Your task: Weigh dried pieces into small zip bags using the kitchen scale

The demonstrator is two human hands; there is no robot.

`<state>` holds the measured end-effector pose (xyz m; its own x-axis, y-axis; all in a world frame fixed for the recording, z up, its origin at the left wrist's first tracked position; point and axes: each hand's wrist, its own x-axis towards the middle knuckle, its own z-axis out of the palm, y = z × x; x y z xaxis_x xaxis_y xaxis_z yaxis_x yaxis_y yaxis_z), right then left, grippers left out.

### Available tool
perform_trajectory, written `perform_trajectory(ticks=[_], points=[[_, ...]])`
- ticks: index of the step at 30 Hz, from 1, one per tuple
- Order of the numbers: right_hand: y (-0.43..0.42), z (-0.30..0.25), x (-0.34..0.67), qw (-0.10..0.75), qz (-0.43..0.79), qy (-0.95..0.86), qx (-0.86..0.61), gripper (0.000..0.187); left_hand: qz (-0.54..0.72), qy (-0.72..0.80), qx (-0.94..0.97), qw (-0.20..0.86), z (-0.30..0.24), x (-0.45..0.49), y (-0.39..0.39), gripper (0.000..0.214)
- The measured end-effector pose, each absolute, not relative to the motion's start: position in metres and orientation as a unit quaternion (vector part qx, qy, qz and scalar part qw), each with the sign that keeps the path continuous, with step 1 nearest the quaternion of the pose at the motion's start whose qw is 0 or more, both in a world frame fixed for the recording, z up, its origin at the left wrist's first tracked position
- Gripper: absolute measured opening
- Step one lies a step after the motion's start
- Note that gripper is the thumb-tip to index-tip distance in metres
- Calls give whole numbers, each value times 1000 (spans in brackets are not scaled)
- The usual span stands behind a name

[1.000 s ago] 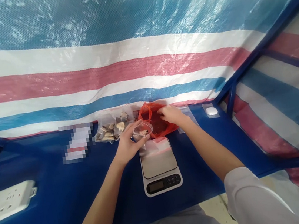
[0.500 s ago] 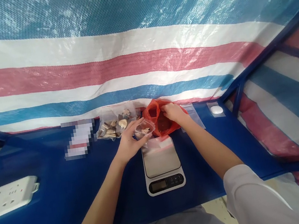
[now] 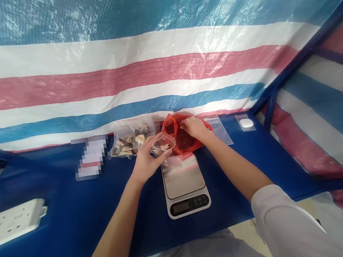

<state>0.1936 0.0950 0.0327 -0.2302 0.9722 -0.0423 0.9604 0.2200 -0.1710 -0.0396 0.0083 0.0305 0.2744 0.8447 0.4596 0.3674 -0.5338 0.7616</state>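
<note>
My left hand [image 3: 147, 161] is closed round a clear plastic bag [image 3: 163, 143], its mouth spread open and a few light, chip-like pieces inside. The bag hangs over the far end of a kitchen scale [image 3: 184, 182]. Just right of it stands an open red plastic bag [image 3: 189, 143] with dark brown contents. My right hand [image 3: 194, 127] is over that red bag's mouth, fingertips pinched together; what they hold, if anything, I cannot make out. Behind my left hand lie clear bags of brown and cream pieces [image 3: 125, 146].
A flat clear bag [image 3: 221, 132] lies right of the red bag. Farther right is a white oval object [image 3: 246, 123] on clear plastic. On the left are a white power strip [image 3: 13, 223] and a blurred-out item [image 3: 91, 157]. A striped tarp [image 3: 138, 75] hangs behind the blue table [image 3: 86, 227].
My right hand has shifted slightly left across the red bag's mouth, towards the clear bag. My left hand keeps its hold. The whole view has moved a little.
</note>
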Motion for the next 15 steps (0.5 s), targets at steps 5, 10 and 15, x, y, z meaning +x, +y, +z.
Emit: perform_trajectory(ticks=[5, 10, 15], points=[[83, 39, 197, 96, 100, -781, -609, 29, 450, 403, 753, 263, 34, -40, 6, 56], [70, 47, 207, 212, 156, -764, -589, 21, 456, 400, 753, 254, 37, -39, 3, 56], [57, 63, 222, 330, 223, -747, -533, 17, 457, 392, 759, 249, 41, -34, 0, 55]])
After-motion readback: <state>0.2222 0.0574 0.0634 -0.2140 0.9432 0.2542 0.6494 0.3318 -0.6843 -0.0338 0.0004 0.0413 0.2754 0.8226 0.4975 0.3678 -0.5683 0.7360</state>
